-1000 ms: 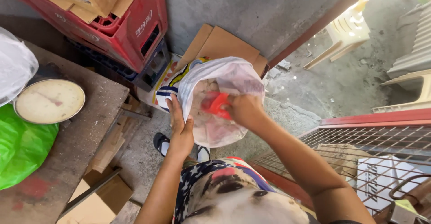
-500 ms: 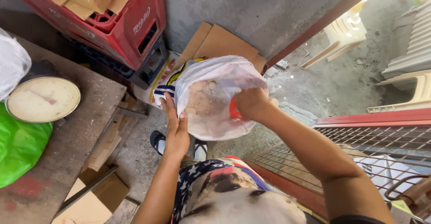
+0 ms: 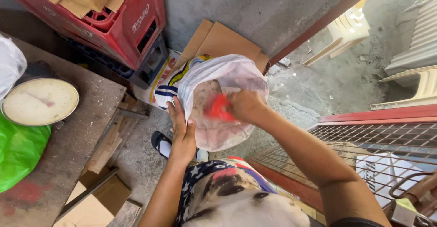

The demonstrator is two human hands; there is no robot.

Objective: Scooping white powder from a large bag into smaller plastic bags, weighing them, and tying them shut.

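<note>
Midway, left hand (image 3: 182, 133) grips the open sack (image 3: 214, 95) rim while right hand (image 3: 246, 106), closed on a red scoop (image 3: 217, 108), digs inside.

A round weighing scale (image 3: 40, 102) sits on the worn tabletop (image 3: 68, 149) beside a green plastic bag (image 3: 18, 149). Red crates (image 3: 123, 22) stack behind, flattened cardboard (image 3: 223, 40) leans on the wall, and a wire cage (image 3: 373, 149) stands opposite.

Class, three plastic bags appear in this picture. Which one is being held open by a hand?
The translucent white bag in the middle: the left hand grips its rim. The green bag and the other white bag lie untouched at the left.
</note>
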